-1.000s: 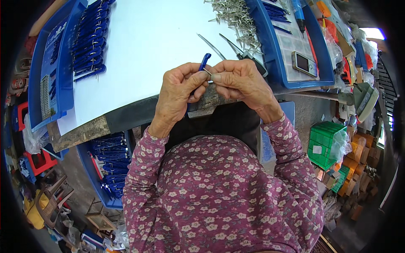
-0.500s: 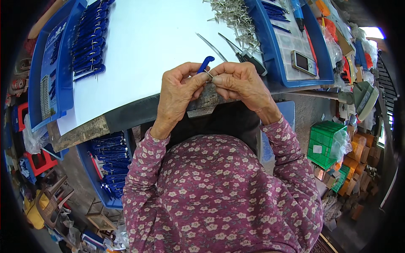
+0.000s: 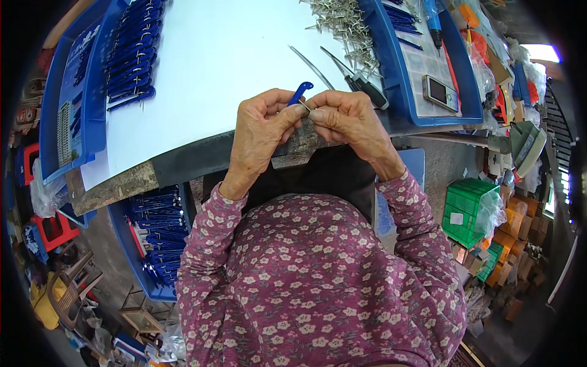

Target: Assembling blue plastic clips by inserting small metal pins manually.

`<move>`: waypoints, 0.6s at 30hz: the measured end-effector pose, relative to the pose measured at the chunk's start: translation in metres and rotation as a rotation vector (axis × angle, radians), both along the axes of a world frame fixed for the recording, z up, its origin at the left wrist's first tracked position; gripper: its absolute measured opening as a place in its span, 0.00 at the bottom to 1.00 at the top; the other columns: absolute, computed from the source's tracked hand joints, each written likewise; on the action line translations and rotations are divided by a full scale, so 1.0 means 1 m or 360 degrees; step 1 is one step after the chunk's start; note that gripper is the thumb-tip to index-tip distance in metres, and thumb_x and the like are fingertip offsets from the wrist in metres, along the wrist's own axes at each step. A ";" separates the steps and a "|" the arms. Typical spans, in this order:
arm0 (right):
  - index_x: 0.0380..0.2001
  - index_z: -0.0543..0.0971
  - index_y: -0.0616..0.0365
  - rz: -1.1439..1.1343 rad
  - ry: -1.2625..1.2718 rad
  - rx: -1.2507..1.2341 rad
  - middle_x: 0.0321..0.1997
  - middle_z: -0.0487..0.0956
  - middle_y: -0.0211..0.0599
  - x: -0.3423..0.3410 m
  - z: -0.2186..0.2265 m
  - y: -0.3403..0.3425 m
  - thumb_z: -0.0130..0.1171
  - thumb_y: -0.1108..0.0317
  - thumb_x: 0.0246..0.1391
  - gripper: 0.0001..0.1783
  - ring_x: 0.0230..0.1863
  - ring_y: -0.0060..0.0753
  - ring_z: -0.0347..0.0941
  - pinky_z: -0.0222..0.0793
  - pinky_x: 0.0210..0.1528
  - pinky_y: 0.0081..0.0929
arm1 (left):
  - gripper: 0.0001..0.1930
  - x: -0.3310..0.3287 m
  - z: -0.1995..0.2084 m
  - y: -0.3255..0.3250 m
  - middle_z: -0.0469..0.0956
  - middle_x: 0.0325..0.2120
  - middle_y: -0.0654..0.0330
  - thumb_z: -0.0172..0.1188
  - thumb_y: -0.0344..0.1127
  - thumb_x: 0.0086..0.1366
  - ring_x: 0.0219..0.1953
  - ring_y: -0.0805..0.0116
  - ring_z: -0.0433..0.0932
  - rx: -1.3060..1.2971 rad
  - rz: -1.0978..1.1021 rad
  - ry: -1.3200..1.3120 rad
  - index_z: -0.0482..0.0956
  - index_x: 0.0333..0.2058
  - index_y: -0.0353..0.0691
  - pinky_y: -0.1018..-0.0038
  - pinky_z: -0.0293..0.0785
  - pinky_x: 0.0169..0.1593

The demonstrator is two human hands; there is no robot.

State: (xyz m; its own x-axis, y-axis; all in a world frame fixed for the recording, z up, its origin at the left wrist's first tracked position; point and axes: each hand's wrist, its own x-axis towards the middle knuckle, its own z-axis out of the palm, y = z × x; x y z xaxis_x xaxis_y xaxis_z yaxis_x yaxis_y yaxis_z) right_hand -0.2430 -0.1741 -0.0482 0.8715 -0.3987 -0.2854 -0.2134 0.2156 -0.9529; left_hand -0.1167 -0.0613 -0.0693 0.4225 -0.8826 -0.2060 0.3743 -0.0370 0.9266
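My two hands meet over the near edge of the white-covered table. My left hand (image 3: 262, 129) pinches a blue plastic piece with a hooked end (image 3: 301, 92), its lower part hidden by my fingers. Between thumb and fingers of my right hand (image 3: 350, 122) is a thin metal pin (image 3: 304, 106), touching or very close to the blue piece; my fingers cover where they meet. Beyond my right hand lie tweezers (image 3: 310, 66) and a dark-handled tool (image 3: 367, 88) with a thin metal tip. A pile of metal pins (image 3: 345, 27) lies further back.
Blue pieces are stacked in a row (image 3: 131, 55) at the left, beside a blue tray (image 3: 95, 116). The right-hand blue tray (image 3: 400, 92) holds a mobile phone (image 3: 440, 93) and a blue power screwdriver (image 3: 433, 24). Below the table's left side stands a bin of blue pieces (image 3: 159, 238).
Both hands keep their grip in nearly the same place, with only a tiny shift of the fingers. The whole view has moved slightly.
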 end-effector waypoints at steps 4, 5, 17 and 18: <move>0.34 0.75 0.65 0.0035 0.0002 -0.0005 0.15 0.67 0.21 0.000 -0.001 -0.002 0.55 0.64 0.52 0.13 0.14 0.08 0.55 0.45 0.15 0.07 | 0.09 0.002 0.001 0.001 0.73 0.16 0.65 0.57 0.30 0.57 0.14 0.86 0.65 0.0009 -0.0042 -0.0077 0.75 0.34 0.31 0.91 0.57 0.17; 0.34 0.76 0.65 0.0044 0.0006 -0.0021 0.15 0.67 0.21 0.000 -0.001 -0.002 0.55 0.64 0.52 0.13 0.14 0.08 0.55 0.46 0.15 0.07 | 0.09 0.002 0.002 0.001 0.73 0.16 0.65 0.57 0.30 0.57 0.14 0.86 0.65 0.0006 -0.0041 -0.0076 0.75 0.34 0.31 0.91 0.57 0.17; 0.35 0.75 0.66 -0.0027 -0.0115 -0.0105 0.15 0.66 0.22 0.001 0.000 0.006 0.53 0.67 0.54 0.12 0.14 0.08 0.54 0.43 0.15 0.07 | 0.08 0.001 0.005 0.001 0.72 0.16 0.67 0.57 0.30 0.57 0.17 0.86 0.65 -0.0038 -0.0021 -0.0123 0.75 0.33 0.31 0.90 0.58 0.20; 0.35 0.75 0.66 -0.0023 -0.0117 -0.0107 0.15 0.66 0.22 0.001 0.000 0.006 0.53 0.67 0.54 0.12 0.14 0.08 0.54 0.43 0.15 0.07 | 0.08 0.001 0.005 0.001 0.72 0.16 0.67 0.57 0.30 0.57 0.17 0.86 0.65 -0.0052 -0.0011 -0.0114 0.75 0.33 0.31 0.90 0.58 0.21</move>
